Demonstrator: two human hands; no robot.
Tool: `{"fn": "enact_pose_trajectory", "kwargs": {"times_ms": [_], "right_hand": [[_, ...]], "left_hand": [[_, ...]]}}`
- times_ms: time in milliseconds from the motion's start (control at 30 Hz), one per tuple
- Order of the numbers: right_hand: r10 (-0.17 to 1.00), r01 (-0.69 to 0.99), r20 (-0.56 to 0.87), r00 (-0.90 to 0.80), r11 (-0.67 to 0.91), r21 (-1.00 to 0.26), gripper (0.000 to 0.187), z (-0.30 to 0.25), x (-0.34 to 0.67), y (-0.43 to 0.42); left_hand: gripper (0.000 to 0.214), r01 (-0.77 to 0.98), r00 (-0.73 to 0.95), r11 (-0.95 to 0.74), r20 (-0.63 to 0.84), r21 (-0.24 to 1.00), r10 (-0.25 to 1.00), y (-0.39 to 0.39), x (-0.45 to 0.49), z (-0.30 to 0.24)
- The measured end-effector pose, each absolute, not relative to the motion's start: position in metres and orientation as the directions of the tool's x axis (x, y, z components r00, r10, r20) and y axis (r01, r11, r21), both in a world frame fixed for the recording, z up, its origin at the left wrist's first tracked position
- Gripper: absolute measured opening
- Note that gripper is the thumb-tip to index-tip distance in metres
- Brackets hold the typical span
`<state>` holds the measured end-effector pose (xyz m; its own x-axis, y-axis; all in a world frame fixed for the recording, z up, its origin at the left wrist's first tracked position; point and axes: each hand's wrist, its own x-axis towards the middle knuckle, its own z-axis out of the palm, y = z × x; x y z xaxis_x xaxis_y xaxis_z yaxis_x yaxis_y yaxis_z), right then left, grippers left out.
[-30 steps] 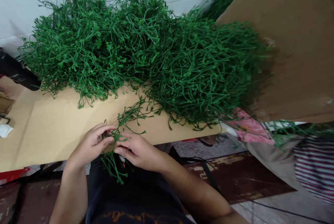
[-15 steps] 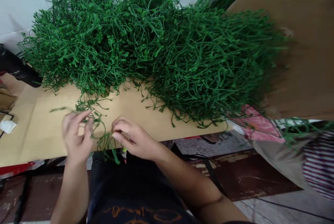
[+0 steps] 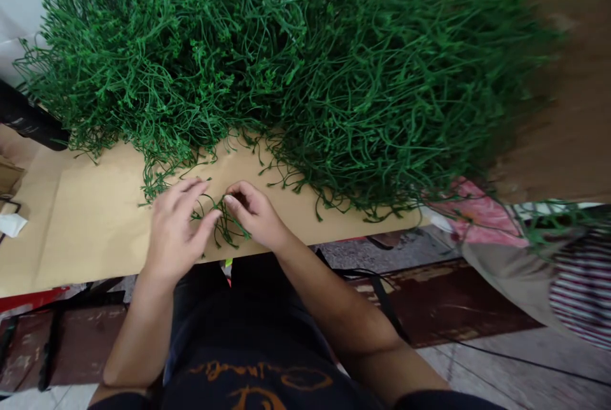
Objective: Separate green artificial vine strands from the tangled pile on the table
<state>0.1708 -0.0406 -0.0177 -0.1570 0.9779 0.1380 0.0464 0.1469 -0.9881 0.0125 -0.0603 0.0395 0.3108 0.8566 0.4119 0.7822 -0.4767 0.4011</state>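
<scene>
A small green plastic sprig [image 3: 224, 222] lies on the brown cardboard-covered table [image 3: 90, 219] near its front edge. My right hand [image 3: 255, 216] is curled, its fingertips pinching one end of the sprig. My left hand [image 3: 179, 222] rests beside it with fingers stretched over the sprig's thin stems, thumb pressed near the right hand's fingertips. Behind both hands a large heap of the same green plastic sprigs [image 3: 267, 72] covers the back of the table.
A brown cardboard sheet [image 3: 568, 85] leans at the right over the heap. Pink cloth [image 3: 470, 209] and another person's striped sleeve [image 3: 580, 289] sit at the right. A black object [image 3: 26, 123] and white scrap [image 3: 10, 224] lie at the left edge.
Both hands moved forward from the table's front edge onto the cardboard, nearer the heap. The sprig that hung over the edge now lies on the table between the hands.
</scene>
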Motion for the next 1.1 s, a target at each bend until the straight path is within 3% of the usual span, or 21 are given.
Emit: {"fn": "enact_pose_trajectory", "kwargs": {"times_ms": [67, 133, 467, 667, 800, 933, 1100], "right_hand": [[0.984, -0.031, 0.092, -0.15, 0.088, -0.996, 0.026, -0.019, 0.171, -0.038], [0.984, -0.07, 0.052, -0.172, 0.041, -0.997, 0.031, -0.02, 0.173, -0.037], [0.989, 0.049, 0.078, -0.128, 0.085, -0.995, 0.03, -0.024, 0.171, -0.043], [0.986, -0.107, 0.057, -0.156, 0.041, -0.993, 0.038, -0.018, 0.172, -0.054], [0.971, -0.247, 0.076, -0.225, 0.019, -0.969, 0.042, -0.019, 0.178, -0.075], [0.973, -0.218, 0.061, -0.221, 0.012, -0.976, 0.037, -0.011, 0.185, -0.084], [0.993, -0.02, 0.05, -0.109, 0.048, -0.999, 0.033, 0.011, 0.183, -0.056]], "left_hand": [[0.035, 0.806, 0.42, -0.478, 0.231, 0.348, 0.877, -0.051, 0.022, 0.024], [0.031, 0.835, 0.404, -0.441, 0.176, 0.329, 0.898, -0.044, 0.027, 0.012], [0.034, 0.858, 0.34, -0.38, 0.172, 0.346, 0.924, -0.033, 0.023, 0.007], [0.03, 0.876, 0.298, -0.326, 0.133, 0.356, 0.945, -0.029, 0.029, 0.004], [0.03, 0.919, 0.072, -0.127, 0.157, 0.374, 0.985, -0.021, 0.02, 0.004], [0.03, 0.854, 0.085, -0.16, 0.17, 0.496, 0.982, -0.018, 0.01, 0.0], [0.027, 0.743, 0.126, -0.205, 0.168, 0.637, 0.978, -0.019, 0.007, -0.009]]}}
